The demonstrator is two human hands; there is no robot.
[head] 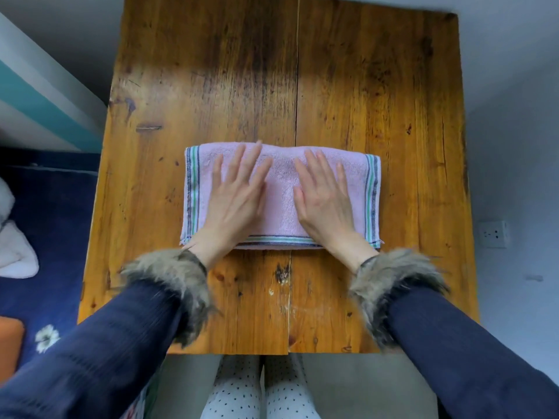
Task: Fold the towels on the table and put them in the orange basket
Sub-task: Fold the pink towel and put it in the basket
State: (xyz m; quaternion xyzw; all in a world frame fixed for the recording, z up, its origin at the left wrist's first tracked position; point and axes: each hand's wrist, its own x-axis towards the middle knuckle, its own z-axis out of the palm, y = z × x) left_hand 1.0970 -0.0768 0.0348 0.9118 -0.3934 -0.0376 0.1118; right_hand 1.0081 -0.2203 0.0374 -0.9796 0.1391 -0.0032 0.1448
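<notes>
While both hands lie flat on the pink towel [281, 189], the fingers are straight and a little spread, gripping nothing. The left hand [239, 195] rests on the left half of the cloth, its fingers [242, 164] reaching toward the far folded edge. The right hand [325, 198] mirrors it on the right half, its fingers [317, 167] pointing far and slightly left. Both palms press or smooth the cloth; neither thumb curls round an edge. A bare strip of towel shows between the two hands.

Beneath them the towel lies as a neat rectangle near the middle of the wooden counter [378, 101], a little toward the near side, with striped borders at its left and right ends and along the near edge. A second layer shows under that near edge, so it looks folded at least once already. I judge this to be the flattening of one fold, with perhaps another fold to come before the towel is compact enough to carry.

No other towel shows on the counter. An orange shape [10, 340] at the near left edge of the view, down beside the counter on a dark blue floral surface, may be the basket, but too little of it shows to be sure. The towel is not yet in it, so the putting away remains.
</notes>
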